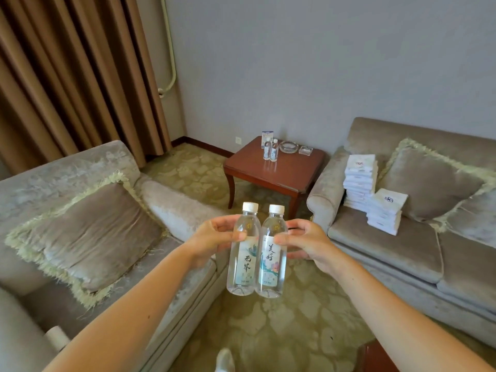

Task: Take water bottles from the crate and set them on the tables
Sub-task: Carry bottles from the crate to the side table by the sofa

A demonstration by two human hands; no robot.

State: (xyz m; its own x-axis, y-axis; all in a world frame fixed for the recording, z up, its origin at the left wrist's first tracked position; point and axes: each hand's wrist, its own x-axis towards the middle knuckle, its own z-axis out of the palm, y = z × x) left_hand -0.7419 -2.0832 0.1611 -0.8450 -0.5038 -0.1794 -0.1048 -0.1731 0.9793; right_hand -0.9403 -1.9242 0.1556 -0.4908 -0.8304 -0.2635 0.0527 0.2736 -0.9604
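Left grip [214, 238] curls round the upper body of the left bottle [243, 264], thumb across the front just above the label. Right grip [306, 244] holds the right bottle [269, 268] the same way, at the same height. Both bottles hang upright, white caps up, side by side and touching, in the air over patterned carpet [281, 331]. Well beyond, a wooden tabletop [271, 175] in the corner carries two more bottles [269, 151] standing together, a glass ashtray [288, 147] just beside them.

both arms outstretched; left fingers [225, 220] curl round left bottle [243, 264], right fingers [285, 239] round right bottle [269, 269].
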